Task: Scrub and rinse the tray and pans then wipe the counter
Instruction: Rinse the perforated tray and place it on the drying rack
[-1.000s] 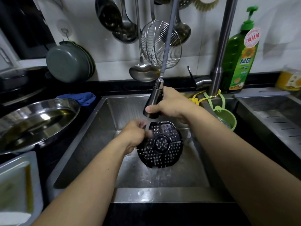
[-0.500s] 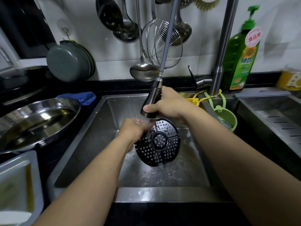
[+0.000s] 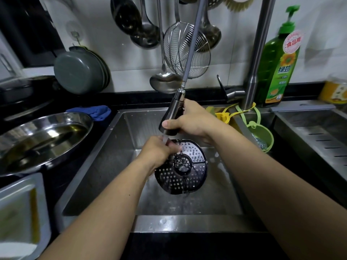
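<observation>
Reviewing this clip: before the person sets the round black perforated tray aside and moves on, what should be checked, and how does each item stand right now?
1. Left hand grips the round black perforated tray: ok.
2. Right hand holds the chrome pull-out spray head: ok.
3. Water lands on the tray: ok.
4. Tray held above the steel sink: ok.
5. Tray free of residue: cannot tell.
6. Round steel pan on the counter rinsed: not ok, liquid sits in it.
</observation>
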`<state>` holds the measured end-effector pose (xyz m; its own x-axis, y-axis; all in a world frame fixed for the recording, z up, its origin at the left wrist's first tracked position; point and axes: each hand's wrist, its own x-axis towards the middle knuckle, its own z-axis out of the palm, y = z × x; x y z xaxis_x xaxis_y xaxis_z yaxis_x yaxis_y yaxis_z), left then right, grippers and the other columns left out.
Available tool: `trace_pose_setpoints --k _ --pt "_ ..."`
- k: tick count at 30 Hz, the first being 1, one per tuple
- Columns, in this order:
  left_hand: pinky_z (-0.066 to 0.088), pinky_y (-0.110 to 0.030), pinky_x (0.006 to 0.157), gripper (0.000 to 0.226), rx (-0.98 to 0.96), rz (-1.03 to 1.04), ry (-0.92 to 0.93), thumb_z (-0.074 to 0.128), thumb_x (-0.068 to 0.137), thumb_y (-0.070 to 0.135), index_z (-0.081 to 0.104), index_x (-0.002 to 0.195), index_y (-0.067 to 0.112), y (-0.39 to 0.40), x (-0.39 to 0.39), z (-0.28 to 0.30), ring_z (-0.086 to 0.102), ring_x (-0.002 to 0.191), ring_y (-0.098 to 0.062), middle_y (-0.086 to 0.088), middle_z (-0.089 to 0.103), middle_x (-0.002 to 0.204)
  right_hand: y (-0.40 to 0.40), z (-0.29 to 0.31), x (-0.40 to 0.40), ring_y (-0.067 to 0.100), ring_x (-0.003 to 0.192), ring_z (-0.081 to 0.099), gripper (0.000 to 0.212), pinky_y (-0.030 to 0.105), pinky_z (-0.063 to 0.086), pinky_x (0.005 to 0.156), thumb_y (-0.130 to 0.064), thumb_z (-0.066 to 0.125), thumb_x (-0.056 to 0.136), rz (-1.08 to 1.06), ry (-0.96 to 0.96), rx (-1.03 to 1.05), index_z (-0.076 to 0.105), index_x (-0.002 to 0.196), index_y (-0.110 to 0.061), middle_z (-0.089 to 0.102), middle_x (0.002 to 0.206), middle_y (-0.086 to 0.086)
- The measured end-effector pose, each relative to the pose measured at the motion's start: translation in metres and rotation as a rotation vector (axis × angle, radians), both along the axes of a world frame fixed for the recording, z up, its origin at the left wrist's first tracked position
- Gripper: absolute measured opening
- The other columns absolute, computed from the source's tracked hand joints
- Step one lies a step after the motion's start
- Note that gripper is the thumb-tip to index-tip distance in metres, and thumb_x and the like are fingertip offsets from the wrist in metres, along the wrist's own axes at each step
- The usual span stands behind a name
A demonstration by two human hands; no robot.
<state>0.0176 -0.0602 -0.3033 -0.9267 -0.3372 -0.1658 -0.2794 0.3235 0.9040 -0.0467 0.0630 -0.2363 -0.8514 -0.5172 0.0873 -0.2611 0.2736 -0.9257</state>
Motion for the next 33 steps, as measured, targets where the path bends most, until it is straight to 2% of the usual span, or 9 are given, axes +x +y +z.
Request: trace_pose_setpoints --k 3,7,11,14,16,21,26,29,33 --pt "0.049 -0.029 0.061 0.032 0.018 0.037 0.017 0.064 0.099 0.038 0.068 0.075 0.016 0.001 0.002 0.003 0.07 0.067 -0.019 -0.002 0.071 0.069 0.001 0.001 -0.002 0.019 0.099 0.067 0.048 0.045 0.053 0.097 -0.021 0.09 0.071 -0.017 -0.003 0.026 0.057 0.106 -0.024 0.07 0.103 0.0" --pt "0.049 -0.03 0.065 0.04 -0.017 0.09 0.052 0.067 0.094 0.048 0.071 0.073 0.015 0.0 0.001 0.003 0.069 0.068 -0.019 -0.002 0.073 0.069 -0.001 0.001 0.0 0.021 0.098 0.068 0.047 0.045 0.055 0.095 -0.02 0.091 0.069 0.007 -0.021 -0.004 0.059 0.103 -0.022 0.071 0.102 0.002" --pt "0.048 -0.029 0.061 0.024 -0.003 0.061 0.045 0.078 0.087 0.033 0.066 0.074 0.016 0.001 0.0 0.001 0.068 0.064 -0.015 0.004 0.07 0.063 0.0 0.003 0.006 0.016 0.089 0.069 0.039 0.029 0.055 0.079 -0.012 0.087 0.074 0.042 -0.04 -0.036 0.058 0.099 -0.02 0.072 0.097 0.003" --pt "0.056 -0.033 0.065 0.025 0.005 0.038 0.01 0.081 0.086 0.017 0.057 0.081 0.017 -0.001 -0.002 -0.002 0.07 0.072 -0.017 -0.001 0.071 0.078 0.004 0.004 0.003 0.016 0.09 0.068 0.04 0.031 0.053 0.081 -0.015 0.088 0.074 -0.003 -0.002 0.031 0.058 0.1 -0.021 0.07 0.097 0.001" --pt "0.06 -0.046 0.079 0.033 0.032 0.036 0.006 0.081 0.084 0.007 0.05 0.085 0.019 -0.003 -0.004 -0.004 0.069 0.084 -0.023 -0.008 0.071 0.093 0.01 0.005 -0.003 0.015 0.092 0.064 0.042 0.033 0.05 0.084 -0.02 0.088 0.073 -0.087 0.078 0.161 0.058 0.102 -0.022 0.068 0.098 -0.002" --pt "0.057 -0.042 0.09 0.032 0.047 0.027 -0.024 0.078 0.088 0.012 0.066 0.116 0.024 -0.006 -0.005 -0.006 0.068 0.098 -0.021 -0.001 0.07 0.108 0.034 0.009 -0.021 0.023 0.097 0.061 0.045 0.039 0.051 0.089 -0.026 0.089 0.072 -0.225 0.129 0.381 0.059 0.106 -0.021 0.066 0.102 0.001" --pt "0.059 -0.036 0.082 0.022 0.091 0.02 -0.025 0.072 0.095 0.014 0.071 0.116 0.016 -0.009 -0.005 -0.007 0.073 0.093 -0.023 -0.005 0.077 0.1 0.041 0.013 -0.024 0.022 0.082 0.067 0.034 0.032 0.053 0.059 -0.02 0.089 0.069 -0.207 0.088 0.345 0.059 0.085 -0.02 0.069 0.088 0.004" --pt "0.057 -0.033 0.075 0.02 0.161 -0.011 -0.031 0.071 0.094 0.01 0.073 0.112 0.016 -0.01 -0.006 -0.007 0.074 0.088 -0.022 -0.004 0.079 0.093 0.033 0.009 -0.022 0.023 0.085 0.068 0.036 0.04 0.059 0.075 -0.022 0.09 0.067 -0.207 0.107 0.301 0.06 0.087 -0.021 0.07 0.089 0.003" --pt "0.056 -0.03 0.073 0.023 0.193 -0.074 -0.075 0.073 0.091 0.005 0.074 0.111 0.018 -0.008 -0.006 -0.007 0.074 0.087 -0.02 -0.003 0.079 0.091 0.025 0.004 -0.019 0.02 0.092 0.064 0.038 0.041 0.054 0.088 -0.026 0.09 0.069 -0.214 0.151 0.272 0.059 0.091 -0.024 0.068 0.093 -0.001"
